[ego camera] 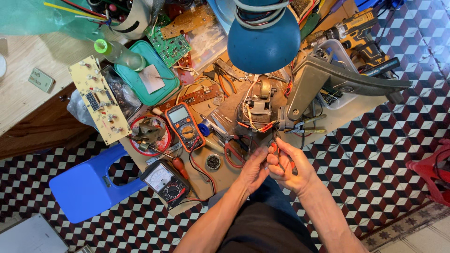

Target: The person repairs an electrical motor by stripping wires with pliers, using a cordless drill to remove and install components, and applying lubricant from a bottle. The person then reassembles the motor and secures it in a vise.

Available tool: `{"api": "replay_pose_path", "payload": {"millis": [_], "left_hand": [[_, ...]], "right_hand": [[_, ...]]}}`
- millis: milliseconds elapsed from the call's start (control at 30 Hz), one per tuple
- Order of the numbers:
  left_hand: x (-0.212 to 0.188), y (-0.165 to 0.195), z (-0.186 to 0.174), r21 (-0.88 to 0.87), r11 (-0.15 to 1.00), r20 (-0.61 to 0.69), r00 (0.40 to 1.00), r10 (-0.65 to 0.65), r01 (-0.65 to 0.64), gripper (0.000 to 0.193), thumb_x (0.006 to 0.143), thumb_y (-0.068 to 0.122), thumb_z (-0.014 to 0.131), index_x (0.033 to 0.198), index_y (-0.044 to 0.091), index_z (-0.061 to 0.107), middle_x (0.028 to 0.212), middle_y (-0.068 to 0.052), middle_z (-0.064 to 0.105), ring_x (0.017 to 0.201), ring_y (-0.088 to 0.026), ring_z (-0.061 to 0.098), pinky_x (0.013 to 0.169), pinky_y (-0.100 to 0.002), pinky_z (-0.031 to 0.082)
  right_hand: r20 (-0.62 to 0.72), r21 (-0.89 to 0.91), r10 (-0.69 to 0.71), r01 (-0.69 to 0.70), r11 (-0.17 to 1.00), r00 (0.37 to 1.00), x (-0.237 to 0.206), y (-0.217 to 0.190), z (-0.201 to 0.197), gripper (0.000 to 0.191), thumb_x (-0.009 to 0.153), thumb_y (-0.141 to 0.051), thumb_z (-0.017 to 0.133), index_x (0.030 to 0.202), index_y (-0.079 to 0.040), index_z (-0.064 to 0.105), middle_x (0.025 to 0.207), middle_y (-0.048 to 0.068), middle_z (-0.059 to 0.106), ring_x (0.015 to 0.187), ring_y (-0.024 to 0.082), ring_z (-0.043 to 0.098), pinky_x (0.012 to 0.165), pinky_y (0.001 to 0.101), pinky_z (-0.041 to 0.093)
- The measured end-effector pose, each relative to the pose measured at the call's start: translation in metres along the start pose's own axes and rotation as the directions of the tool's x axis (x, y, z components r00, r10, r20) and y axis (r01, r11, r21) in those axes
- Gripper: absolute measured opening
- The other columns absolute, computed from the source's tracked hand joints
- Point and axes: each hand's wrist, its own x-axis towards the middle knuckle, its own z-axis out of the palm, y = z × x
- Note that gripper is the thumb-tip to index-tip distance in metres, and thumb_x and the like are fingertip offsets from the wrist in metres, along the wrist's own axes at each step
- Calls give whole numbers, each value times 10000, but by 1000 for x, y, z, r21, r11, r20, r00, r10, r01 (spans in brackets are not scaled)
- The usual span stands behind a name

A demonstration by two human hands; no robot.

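My right hand (293, 169) grips red-handled pliers (276, 149) whose jaws point up toward a small motor with copper windings and loose wires (257, 112) on the cluttered bench. My left hand (254, 169) is just beside it, fingers curled and pinching at something small near the pliers; I cannot make out what. Both hands meet at the bench's near edge, above my lap.
An orange digital multimeter (184, 126) and an analog meter (165, 180) lie to the left. A blue lamp shade (263, 40) hangs over the bench. A yellow cordless drill (358, 30), circuit boards (99, 99), a teal lid (147, 75) and a blue stool (86, 187) surround.
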Motion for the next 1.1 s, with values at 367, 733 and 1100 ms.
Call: {"api": "replay_pose_path", "payload": {"millis": [367,733,1100], "left_hand": [[5,2,-6,3,999,-28,998,50,-50,199,970,178,692,1154,106,664,1109,-8,699,1025,-131,659,982,-329,543],[-9,19,-3,261,965,-78,997,-12,32,427,946,245,700,1344,132,595,1269,-37,702,987,-100,662,859,-273,560],[-27,20,4,233,963,-102,989,-112,133,445,989,403,713,1274,65,661,1136,-47,701,935,-129,683,814,-290,596]], "right_hand": [[49,1,25,-25,1000,999,-4,0,18,348,1037,-361,545,978,-30,634,777,122,679,571,224,643,397,254,464],[-189,-283,-176,118,952,966,-74,33,-9,371,993,-276,502,1198,2,638,1092,193,746,929,283,744,635,334,601],[-57,-459,-288,231,858,956,-62,62,-19,320,1010,-279,547,1174,-18,633,995,125,744,831,232,746,645,323,577]]}}
